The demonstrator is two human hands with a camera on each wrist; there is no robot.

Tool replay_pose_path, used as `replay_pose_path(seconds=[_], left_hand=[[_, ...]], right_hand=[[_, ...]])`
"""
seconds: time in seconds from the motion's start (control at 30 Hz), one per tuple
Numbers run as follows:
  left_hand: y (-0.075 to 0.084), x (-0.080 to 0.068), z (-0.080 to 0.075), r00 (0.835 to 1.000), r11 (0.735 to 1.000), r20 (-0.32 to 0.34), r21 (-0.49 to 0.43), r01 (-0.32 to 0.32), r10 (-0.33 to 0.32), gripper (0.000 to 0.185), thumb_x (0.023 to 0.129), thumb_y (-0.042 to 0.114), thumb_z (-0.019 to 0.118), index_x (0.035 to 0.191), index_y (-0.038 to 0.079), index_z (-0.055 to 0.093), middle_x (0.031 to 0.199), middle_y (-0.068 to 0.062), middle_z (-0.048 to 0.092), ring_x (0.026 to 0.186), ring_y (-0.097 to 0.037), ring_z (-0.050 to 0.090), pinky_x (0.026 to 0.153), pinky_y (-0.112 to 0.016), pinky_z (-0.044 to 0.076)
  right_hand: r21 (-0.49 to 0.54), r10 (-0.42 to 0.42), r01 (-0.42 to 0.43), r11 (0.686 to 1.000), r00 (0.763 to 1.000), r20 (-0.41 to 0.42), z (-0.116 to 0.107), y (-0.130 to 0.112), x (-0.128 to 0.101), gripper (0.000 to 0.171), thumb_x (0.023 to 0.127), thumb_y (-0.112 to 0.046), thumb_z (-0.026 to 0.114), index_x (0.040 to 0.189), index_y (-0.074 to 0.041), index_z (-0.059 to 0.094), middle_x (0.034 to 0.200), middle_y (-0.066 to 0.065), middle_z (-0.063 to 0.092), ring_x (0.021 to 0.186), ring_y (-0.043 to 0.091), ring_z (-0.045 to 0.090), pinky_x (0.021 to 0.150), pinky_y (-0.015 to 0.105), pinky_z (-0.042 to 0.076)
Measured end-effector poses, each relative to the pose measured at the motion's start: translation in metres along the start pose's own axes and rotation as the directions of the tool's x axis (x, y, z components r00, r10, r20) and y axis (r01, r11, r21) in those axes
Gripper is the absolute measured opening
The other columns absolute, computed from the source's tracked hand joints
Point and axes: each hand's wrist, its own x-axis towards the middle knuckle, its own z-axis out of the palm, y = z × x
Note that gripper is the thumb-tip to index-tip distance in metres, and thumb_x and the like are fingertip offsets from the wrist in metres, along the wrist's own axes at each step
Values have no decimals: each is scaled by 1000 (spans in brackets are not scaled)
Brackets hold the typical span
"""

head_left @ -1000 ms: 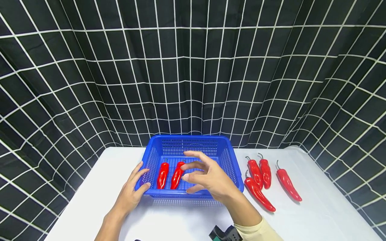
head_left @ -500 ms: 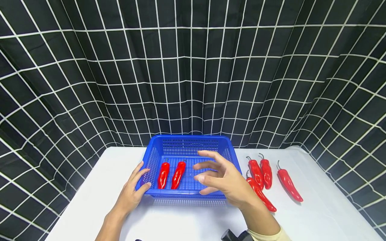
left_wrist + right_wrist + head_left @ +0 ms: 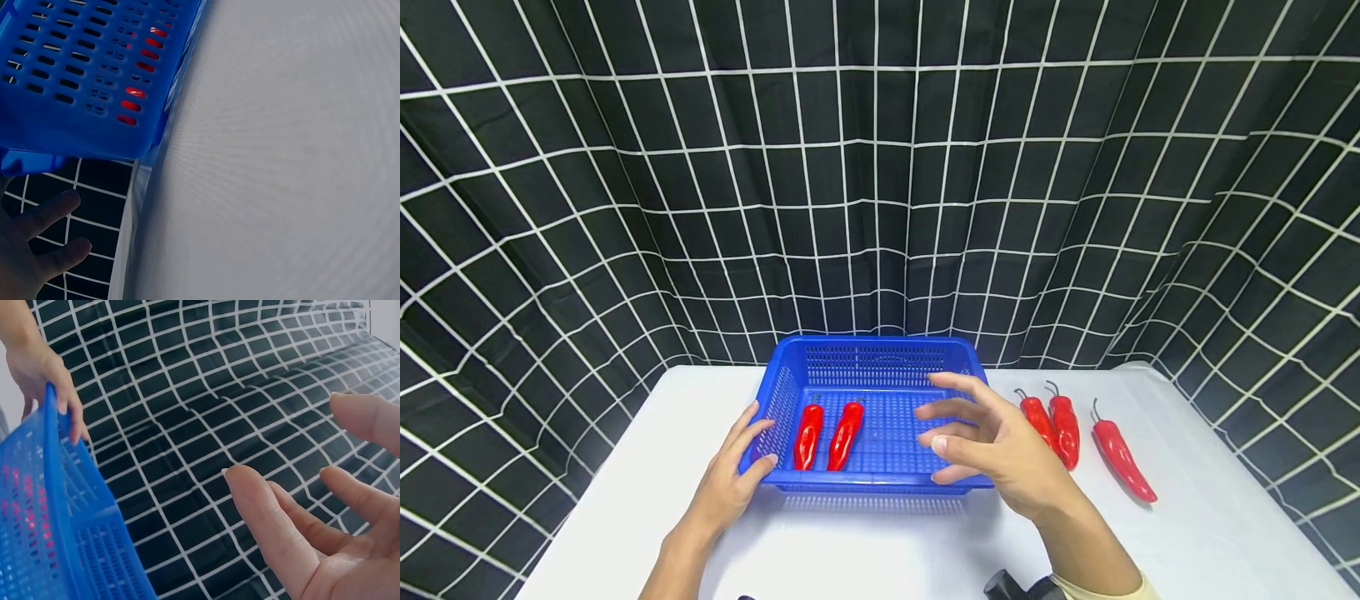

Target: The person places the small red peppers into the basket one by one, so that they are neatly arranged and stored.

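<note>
A blue plastic basket sits on the white table with two red chili peppers lying side by side in its left half. My left hand holds the basket's near left corner, thumb on the rim. My right hand hovers open over the basket's right side with fingers spread and holds nothing. To the right of the basket lie more red peppers on the table, partly hidden by my right hand. In the left wrist view the basket wall fills the upper left. In the right wrist view my open right hand's fingers show beside the basket.
A black curtain with a white grid hangs behind and around the table. The table's left edge and right edge are near. A dark wrist camera shows at the bottom.
My right hand has moved right, from over the two peppers in the basket toward the basket's right side. My left hand has stayed on the basket's corner.
</note>
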Motion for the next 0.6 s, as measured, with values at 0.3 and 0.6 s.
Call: replay_pose_path(seconds=[0.3, 0.6], left_hand=[[0, 0, 0, 1000, 1000, 2, -5, -9, 9, 47, 90, 19, 61, 135, 9, 54, 156, -7, 27, 140, -37, 24, 104, -66, 21], [2, 0, -1, 1000, 1000, 2, 1, -3, 3, 47, 90, 19, 60, 135, 8, 54, 156, -8, 27, 140, -38, 25, 103, -67, 22]], right_hand=[[-20, -36, 36, 999, 999, -18, -19, -3, -11, 61, 88, 1, 64, 143, -12, 41, 126, 29, 51, 105, 39, 62, 67, 56, 54], [-22, -4, 3, 1000, 998, -62, -31, -2, -20, 62, 88, 1, 64, 143, -15, 40, 128, 29, 49, 105, 38, 61, 68, 57, 53]])
